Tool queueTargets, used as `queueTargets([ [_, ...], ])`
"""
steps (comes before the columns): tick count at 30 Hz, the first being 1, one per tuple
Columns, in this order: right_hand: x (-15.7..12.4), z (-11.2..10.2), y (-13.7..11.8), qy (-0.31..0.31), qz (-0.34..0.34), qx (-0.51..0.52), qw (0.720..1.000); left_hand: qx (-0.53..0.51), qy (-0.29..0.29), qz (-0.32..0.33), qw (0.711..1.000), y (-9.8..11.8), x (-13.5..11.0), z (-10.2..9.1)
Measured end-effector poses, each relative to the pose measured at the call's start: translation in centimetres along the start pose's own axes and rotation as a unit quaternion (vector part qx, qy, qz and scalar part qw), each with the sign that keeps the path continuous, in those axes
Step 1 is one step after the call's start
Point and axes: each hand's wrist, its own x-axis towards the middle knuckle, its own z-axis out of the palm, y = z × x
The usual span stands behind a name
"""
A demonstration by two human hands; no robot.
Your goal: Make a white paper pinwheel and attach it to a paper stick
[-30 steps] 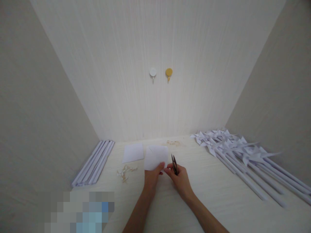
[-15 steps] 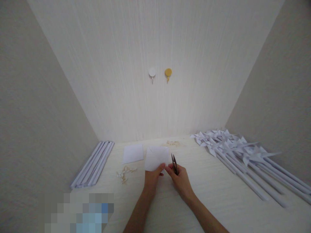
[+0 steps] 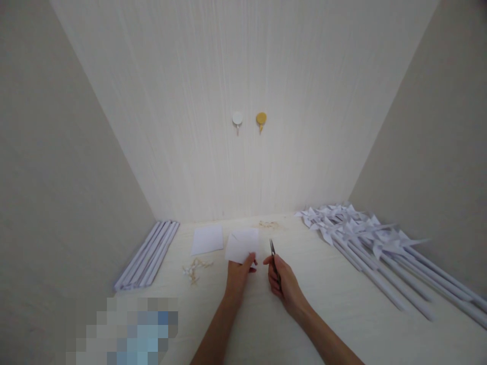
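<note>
My left hand (image 3: 239,276) pinches the near edge of a white paper square (image 3: 242,245) that lies on the pale table (image 3: 342,304). My right hand (image 3: 283,284) is closed round small dark snips (image 3: 273,249), whose blades point away from me, just right of the paper and apart from it. A second white paper square (image 3: 207,239) lies flat to the left of the held one.
A bundle of white paper sticks (image 3: 148,256) lies at the left wall. Several white paper pinwheels on sticks (image 3: 373,241) are heaped at the right. Small brass fasteners (image 3: 195,267) lie near my left hand, more (image 3: 269,224) at the back. Two round hooks (image 3: 249,119) hang on the wall.
My right hand has drawn a little away from the paper, and the snips now stand clear of its edge with blades closer together. The left hand keeps its pinch.
</note>
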Motion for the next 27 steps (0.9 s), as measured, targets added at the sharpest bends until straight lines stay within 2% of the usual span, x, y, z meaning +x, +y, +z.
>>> queueTargets([
  [3, -1.4, -1.7, -0.9, -0.019, 0.019, -0.023, 0.999, -0.037, -0.017, -0.019, 0.999, 0.0, -0.1, 2.0],
  [8, -3.2, -5.1, -2.1, -0.014, 0.017, -0.056, 0.998, -0.093, -0.075, -0.053, 0.991, -0.2, -0.4, 6.5],
  [12, -3.4, -6.2, -1.9, 0.002, -0.005, -0.060, 0.998, -0.131, -0.099, -0.073, 0.984, -0.8, -0.8, 8.8],
  [19, -2.6, -6.0, -1.4, 0.033, -0.009, -0.115, 0.993, -0.177, -0.109, -0.070, 0.976, -1.7, -0.9, 8.8],
  [23, -2.3, -6.5, -0.9, 0.063, -0.044, -0.177, 0.981, -0.169, -0.091, -0.058, 0.980, -1.6, -0.7, 8.5],
  [27, -2.4, -6.5, -0.9, 0.064, -0.042, -0.192, 0.978, -0.148, -0.095, -0.044, 0.983, -1.3, -0.6, 8.3],
])
